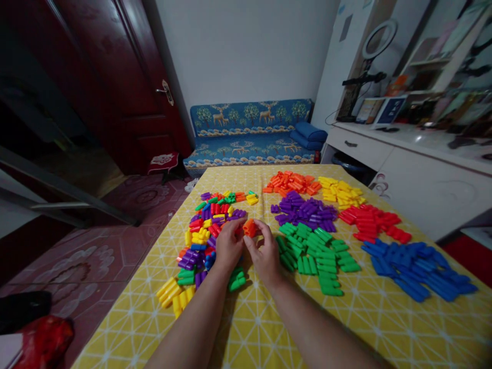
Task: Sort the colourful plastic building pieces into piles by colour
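An orange plastic building block (pixel 249 228) is held up between my two hands over the middle of the table. The thumb and fingers of my right hand (pixel 265 251) pinch it from the right. My left hand (pixel 229 245) is closed at its left side, and its fingertips are partly hidden; a bit of red-orange shows by them. Below and left of my left hand lies a mixed pile of colored blocks (pixel 200 236), with green blocks (pixel 237 279) beside the wrist. Close to my right hand is a heap of green blocks (pixel 313 251).
Sorted heaps lie on the right: orange blocks (pixel 292 183), yellow blocks (pixel 340 192), purple blocks (pixel 305 210), red blocks (pixel 371 222) and blue blocks (pixel 418 266). A yellow patterned cloth (pixel 253 333) covers the table. Behind stands a blue sofa (pixel 249 141); a white cabinet (pixel 430 184) is at right.
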The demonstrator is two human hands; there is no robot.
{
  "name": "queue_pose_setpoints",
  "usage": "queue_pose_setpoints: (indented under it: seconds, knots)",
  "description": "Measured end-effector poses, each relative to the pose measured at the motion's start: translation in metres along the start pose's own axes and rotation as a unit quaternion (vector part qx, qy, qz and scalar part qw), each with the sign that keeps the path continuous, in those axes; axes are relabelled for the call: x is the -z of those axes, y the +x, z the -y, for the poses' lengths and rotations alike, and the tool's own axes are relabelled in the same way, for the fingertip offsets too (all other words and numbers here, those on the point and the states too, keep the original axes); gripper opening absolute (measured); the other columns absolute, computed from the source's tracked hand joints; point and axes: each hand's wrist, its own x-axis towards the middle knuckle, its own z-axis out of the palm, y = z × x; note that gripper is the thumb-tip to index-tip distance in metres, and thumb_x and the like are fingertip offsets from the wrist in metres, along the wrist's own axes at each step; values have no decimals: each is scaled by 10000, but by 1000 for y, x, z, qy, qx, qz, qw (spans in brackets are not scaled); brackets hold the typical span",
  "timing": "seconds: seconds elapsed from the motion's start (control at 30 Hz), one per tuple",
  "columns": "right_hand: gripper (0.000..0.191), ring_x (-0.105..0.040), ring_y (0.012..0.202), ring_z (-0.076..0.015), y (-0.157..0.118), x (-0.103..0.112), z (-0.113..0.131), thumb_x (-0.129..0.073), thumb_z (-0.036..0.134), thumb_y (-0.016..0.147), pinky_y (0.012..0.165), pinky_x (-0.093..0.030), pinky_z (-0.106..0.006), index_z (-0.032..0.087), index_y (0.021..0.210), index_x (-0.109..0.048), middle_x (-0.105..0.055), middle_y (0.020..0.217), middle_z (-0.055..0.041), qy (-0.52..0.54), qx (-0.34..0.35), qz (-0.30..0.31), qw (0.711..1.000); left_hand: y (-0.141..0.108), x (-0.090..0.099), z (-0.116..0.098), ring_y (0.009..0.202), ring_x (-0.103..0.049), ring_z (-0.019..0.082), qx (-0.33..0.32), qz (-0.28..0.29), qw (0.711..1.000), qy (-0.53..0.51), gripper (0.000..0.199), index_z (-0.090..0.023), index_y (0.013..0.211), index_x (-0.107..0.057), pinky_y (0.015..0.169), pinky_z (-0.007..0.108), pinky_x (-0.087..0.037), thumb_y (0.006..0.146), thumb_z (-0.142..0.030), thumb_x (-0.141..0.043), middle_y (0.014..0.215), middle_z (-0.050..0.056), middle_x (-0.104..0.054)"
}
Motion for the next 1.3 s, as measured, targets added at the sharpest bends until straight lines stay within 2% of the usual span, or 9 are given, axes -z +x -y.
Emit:
queue_pose_setpoints:
  seconds: [0.2,0.4,0.53,0.67,0.77,0.9,1.0,1.17,1.3]
  knots:
    - [412,-631,1024,-212,-1,1,4,-606,352,863,799,-536,-323,206,1242,-535,-648,1193,-103,5,-3,-8,1000,3,-3,-6,1004,-566,287,-103,105,976,163,141,-190,887,-737,882,402,-464,819,-215,-616,1039,109,-701]
    - [387,-617,960,-203,13,6,7,-618,249,797,821,-512,-333,201,1179,-581,-664,1129,-85,-42,18,-63,997,4,-3,-11,1010,-532,283,-80,121,973,181,163,-197,869,-742,862,395,-462,789,-149,-608,970,94,-707]
    - [404,-607,862,-194,55,19,-2,-650,225,739,820,-499,-338,187,1140,-616,-685,1056,-80,-154,31,-32,987,4,-2,-12,1024,-523,262,-82,123,978,148,208,-215,917,-746,894,400,-454,786,-127,-611,1043,57,-715]
    - [351,-638,798,-175,121,31,-32,-689,177,664,770,-508,-302,189,1013,-654,-708,924,-33,-224,-27,41,973,5,-3,-9,1039,-525,256,-69,119,982,132,244,-238,984,-747,915,419,-454,799,-150,-616,1068,51,-714]
    - [330,-647,829,-194,167,37,-50,-692,136,629,821,-504,-337,166,956,-659,-699,901,-47,-240,-48,17,969,5,-4,-8,1054,-523,262,-57,121,982,130,256,-246,1005,-745,918,431,-456,794,-161,-627,1076,56,-711]
    - [495,-637,931,-210,197,34,-53,-652,134,686,932,-468,-386,87,1173,-575,-603,1189,-181,-236,-56,-51,969,5,-5,-7,1064,-517,270,-49,119,984,125,253,-244,996,-747,923,434,-454,784,-159,-638,1078,51,-713]
    - [531,-645,904,-192,177,19,-44,-619,176,738,882,-501,-354,86,1252,-519,-519,1297,-216,-178,-40,-63,981,5,-5,-9,1064,-515,272,-46,117,985,121,270,-243,995,-747,934,436,-448,768,-142,-642,1073,46,-714]
    - [392,-668,870,-195,75,-12,-28,-590,305,794,776,-550,-338,164,1158,-553,-624,1189,-137,44,-76,-28,996,6,-3,-11,1052,-523,273,-39,117,986,114,274,-229,955,-751,916,425,-459,749,-107,-618,1027,55,-717]
    - [317,-675,921,-208,19,-18,-24,-569,264,793,804,-556,-347,176,1098,-579,-686,1024,-100,93,-102,-8,990,5,-3,-8,1037,-558,264,-41,105,990,87,281,-219,900,-758,921,412,-471,736,-63,-591,972,67,-721]
